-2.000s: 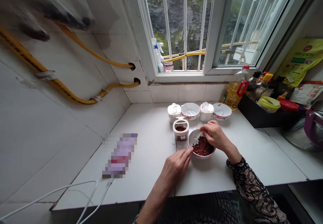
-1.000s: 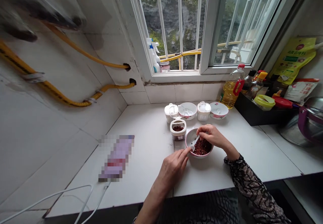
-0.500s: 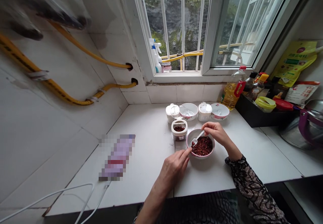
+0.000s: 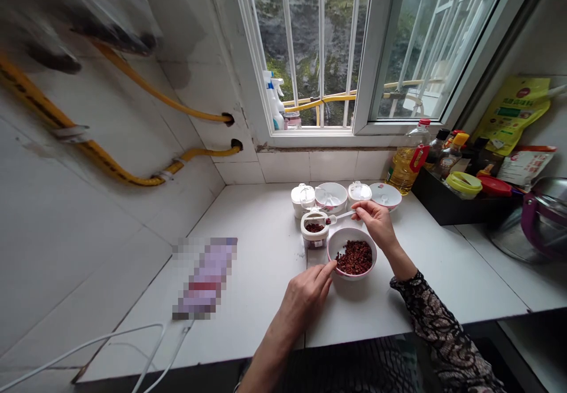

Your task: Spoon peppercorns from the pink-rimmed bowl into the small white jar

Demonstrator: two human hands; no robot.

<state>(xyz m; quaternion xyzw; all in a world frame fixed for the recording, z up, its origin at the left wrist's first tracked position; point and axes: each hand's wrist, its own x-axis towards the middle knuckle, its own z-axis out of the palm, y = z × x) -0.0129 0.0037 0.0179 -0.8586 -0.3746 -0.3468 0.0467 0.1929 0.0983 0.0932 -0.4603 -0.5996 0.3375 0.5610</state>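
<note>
My right hand [image 4: 374, 223] pinches the handle of a small white spoon [image 4: 340, 217]. The spoon's bowl carries a few dark red bits that look like peppercorns and is at the right edge of an open seasoning jar [image 4: 315, 236]. More of the same bits show inside that jar. Below the spoon stands a white bowl with a pink rim [image 4: 374, 263], part filled with dark red peppercorn-like bits [image 4: 355, 257]. My left hand [image 4: 310, 291] grips this bowl's left rim with its fingertips; its thumb is mostly hidden.
Behind stand two lidded white jars [image 4: 302, 203] [image 4: 359, 192] and two white bowls [image 4: 332, 196] [image 4: 386, 195]. An oil bottle [image 4: 405, 165] and a black box [image 4: 436, 195] of condiments are at the right, near a metal pot [image 4: 531, 221]. A blurred purple object [image 4: 206, 278] with a white cable lies left.
My right hand has raised the spoon out of the bowl and carried it up and left to the open jar. My left hand stays at the bowl's rim.
</note>
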